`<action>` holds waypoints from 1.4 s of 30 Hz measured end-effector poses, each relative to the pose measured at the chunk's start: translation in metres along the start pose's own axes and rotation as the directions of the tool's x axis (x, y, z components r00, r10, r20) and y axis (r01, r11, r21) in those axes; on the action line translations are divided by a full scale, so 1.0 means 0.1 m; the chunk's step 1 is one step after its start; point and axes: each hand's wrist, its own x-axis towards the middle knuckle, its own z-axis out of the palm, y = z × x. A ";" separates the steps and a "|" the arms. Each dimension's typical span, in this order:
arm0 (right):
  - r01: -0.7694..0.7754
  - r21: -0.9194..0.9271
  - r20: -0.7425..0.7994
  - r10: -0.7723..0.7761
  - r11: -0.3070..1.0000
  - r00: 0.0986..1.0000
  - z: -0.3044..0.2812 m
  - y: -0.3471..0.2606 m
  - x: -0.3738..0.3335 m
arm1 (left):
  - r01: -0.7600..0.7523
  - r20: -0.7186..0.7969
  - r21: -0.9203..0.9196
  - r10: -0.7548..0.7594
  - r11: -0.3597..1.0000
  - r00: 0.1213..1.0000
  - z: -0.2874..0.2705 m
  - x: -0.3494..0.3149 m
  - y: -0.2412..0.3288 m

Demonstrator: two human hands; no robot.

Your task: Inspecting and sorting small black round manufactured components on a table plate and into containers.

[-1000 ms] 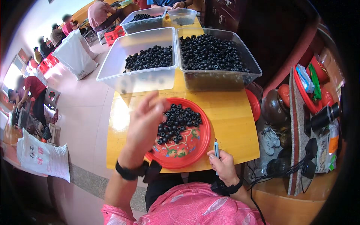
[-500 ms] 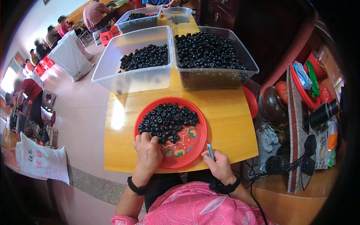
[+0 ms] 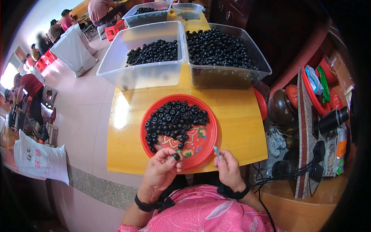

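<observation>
Thumb and fingertips of my left hand [image 3: 162, 169] pinch one small black round piece [image 3: 176, 156] just over the near rim of a red plate [image 3: 213, 127]. Many like pieces, several showing a pale-edged ring or hole, lie heaped [image 3: 174, 118] on the plate's far and left part. Its bare near part shows a flower pattern. My right hand [image 3: 230, 174] is closed round a slim grey-blue tool [image 3: 216, 150] that points up beside the plate's right rim. The tool's lower part is hidden in the fingers, so I cannot tell its exact kind.
Two clear plastic bins [image 3: 141, 63] [image 3: 232, 66] of black pieces stand behind the plate on the yellow table [image 3: 243, 131]. Another bin [image 3: 148, 17] and a round tub [image 3: 188, 7] are farther back. A shelf [image 3: 303, 135] with cables is at right; white sacks [image 3: 42, 158] and seated people are left.
My left hand has lifted off the heap and drawn back toward me with one black piece. The right hand has risen slightly, its tool now more upright. The view has shifted a little.
</observation>
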 end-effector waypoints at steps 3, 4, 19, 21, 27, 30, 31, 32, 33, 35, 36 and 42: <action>0.355 -0.351 0.117 -0.336 0.867 0.935 0.13 -0.17 -0.01 | 0.008 0.029 -0.070 -0.006 0.997 1.000 -0.01 -0.03 -0.08; 0.353 -0.355 0.117 -0.333 0.866 0.936 0.16 -0.20 -0.01 | 0.011 0.042 -0.099 -0.007 0.995 0.999 -0.01 -0.02 -0.10; 0.627 -0.444 0.328 -0.534 0.641 0.779 0.29 -0.38 -0.03 | 0.034 0.084 -0.141 -0.022 0.989 0.996 -0.04 -0.08 -0.17; 0.628 -0.444 0.326 -0.538 0.640 0.778 0.30 -0.37 -0.03 | 0.036 0.084 -0.140 -0.025 0.989 0.996 -0.03 -0.08 -0.16; 0.627 -0.447 0.325 -0.537 0.638 0.778 0.29 -0.37 -0.03 | 0.042 0.081 -0.131 -0.031 0.991 0.996 -0.02 -0.08 -0.15; 0.645 -0.459 0.336 -0.553 0.611 0.763 0.28 -0.36 -0.03 | 0.049 0.087 -0.115 -0.039 0.992 0.995 -0.01 -0.08 -0.15; 0.654 -0.485 0.345 -0.560 0.580 0.753 0.28 -0.36 -0.03 | 0.051 0.080 -0.110 -0.042 0.993 0.996 0.00 -0.09 -0.15; 0.662 -0.510 0.356 -0.567 0.549 0.743 0.28 -0.36 -0.03 | 0.051 0.079 -0.109 -0.042 0.993 0.996 0.00 -0.09 -0.15; 0.662 -0.509 0.356 -0.567 0.550 0.743 0.28 -0.35 -0.03 | 0.067 0.081 -0.112 -0.058 0.991 0.995 -0.01 -0.09 -0.15; 0.673 -0.520 0.358 -0.581 0.526 0.731 0.27 -0.33 -0.02 | 0.083 0.083 -0.114 -0.074 0.990 0.994 -0.01 -0.08 -0.15; 0.673 -0.520 0.358 -0.581 0.526 0.730 0.27 -0.34 -0.01 | 0.092 0.085 -0.120 -0.082 0.988 0.993 -0.01 -0.08 -0.15; 0.672 -0.494 0.366 -0.570 0.551 0.736 0.25 -0.34 -0.01 | 0.103 0.095 -0.100 -0.093 0.990 0.991 0.01 -0.08 -0.14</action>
